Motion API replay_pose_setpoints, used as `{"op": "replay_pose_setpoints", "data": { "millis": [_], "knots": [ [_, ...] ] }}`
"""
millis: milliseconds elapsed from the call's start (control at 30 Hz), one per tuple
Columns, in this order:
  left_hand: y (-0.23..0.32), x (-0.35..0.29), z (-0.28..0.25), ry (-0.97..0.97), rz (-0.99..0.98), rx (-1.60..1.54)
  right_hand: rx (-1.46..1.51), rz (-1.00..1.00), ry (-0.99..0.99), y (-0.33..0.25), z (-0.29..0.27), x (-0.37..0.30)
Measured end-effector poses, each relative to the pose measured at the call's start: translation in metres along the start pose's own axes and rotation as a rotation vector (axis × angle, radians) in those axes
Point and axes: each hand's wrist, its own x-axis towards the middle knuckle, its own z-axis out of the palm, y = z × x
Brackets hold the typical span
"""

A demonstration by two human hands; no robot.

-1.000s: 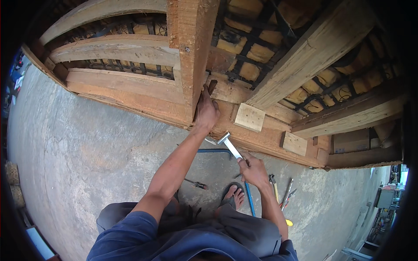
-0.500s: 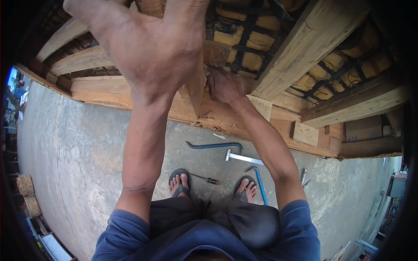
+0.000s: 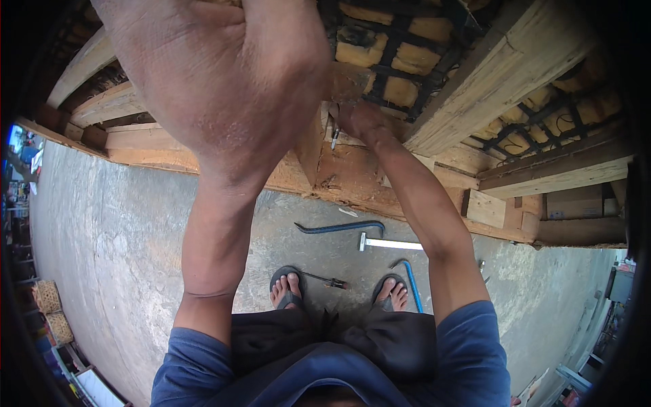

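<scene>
My left hand (image 3: 224,81) is raised close to the camera in front of the wooden frame (image 3: 359,178). Its fingers run out of sight at the top edge, so whether they grip anything is hidden. Farther in, my right hand (image 3: 365,122) is closed around a slim pen-like tool (image 3: 336,138), its pale end pointing down. That hand rests by an upright wooden post (image 3: 310,152), above the frame's lower rail. Behind it, black webbing (image 3: 386,57) crosses over yellowish foam blocks (image 3: 401,91).
Thick wooden beams (image 3: 498,74) slant across the right side. On the concrete floor (image 3: 129,224) lie a blue pry bar (image 3: 339,227), a hammer (image 3: 390,243), another blue bar (image 3: 412,285) and a thin dark tool (image 3: 325,279) between my sandalled feet. Woven baskets (image 3: 47,296) stand at far left.
My left hand has come nearer the camera and looks larger. My right hand has shifted slightly right and up along the frame, and the pen-like tool now shows in it.
</scene>
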Motion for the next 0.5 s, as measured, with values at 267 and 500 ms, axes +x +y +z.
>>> {"op": "replay_pose_setpoints", "data": {
  "millis": [267,500],
  "knots": [
    [-0.015,-0.008,0.002,0.076,0.008,0.100,0.048,0.135,-0.135,-0.007,-0.037,-0.019],
    [0.016,0.000,0.001,0.054,-0.050,0.315,0.513,0.034,-0.014,-0.016,-0.038,-0.110]
  ]
}}
